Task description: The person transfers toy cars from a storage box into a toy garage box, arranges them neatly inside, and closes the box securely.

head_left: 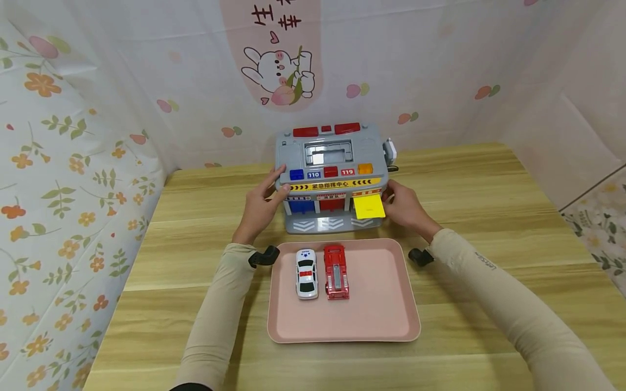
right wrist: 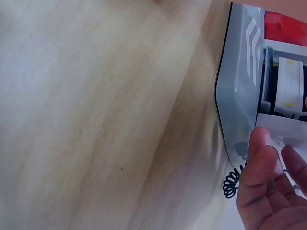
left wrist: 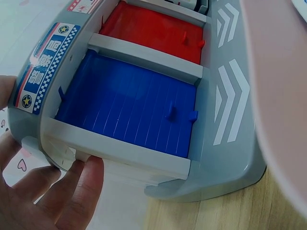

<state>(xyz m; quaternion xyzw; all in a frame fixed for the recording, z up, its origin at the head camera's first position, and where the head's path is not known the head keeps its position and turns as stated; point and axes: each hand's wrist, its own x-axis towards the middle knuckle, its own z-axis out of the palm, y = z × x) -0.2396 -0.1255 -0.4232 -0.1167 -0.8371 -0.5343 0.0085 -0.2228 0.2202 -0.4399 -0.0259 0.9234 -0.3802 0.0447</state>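
Note:
A grey toy station [head_left: 293, 157] stands upright at the back of the table. Its blue door [left wrist: 129, 105] and red door [left wrist: 153, 31] are closed, while the yellow door [head_left: 369, 207] is swung up and outward. Behind that opening, a white toy vehicle [right wrist: 290, 86] shows in the right wrist view. My left hand [head_left: 258, 209] [left wrist: 57, 191] grips the station's left side, thumb at the front edge and fingers along the side wall. At the right side, my right hand [head_left: 406, 206] [right wrist: 271, 187] rests its loosely bent fingers against the wall beside the open bay.
In front of the station lies a pink tray [head_left: 376, 320] holding a white police car [head_left: 306, 274] and a red fire truck [head_left: 336, 271] side by side. A black coiled cord [right wrist: 231, 184] hangs by the station's right side. Patterned cloth [head_left: 195, 81] stands behind the wooden table [head_left: 489, 217].

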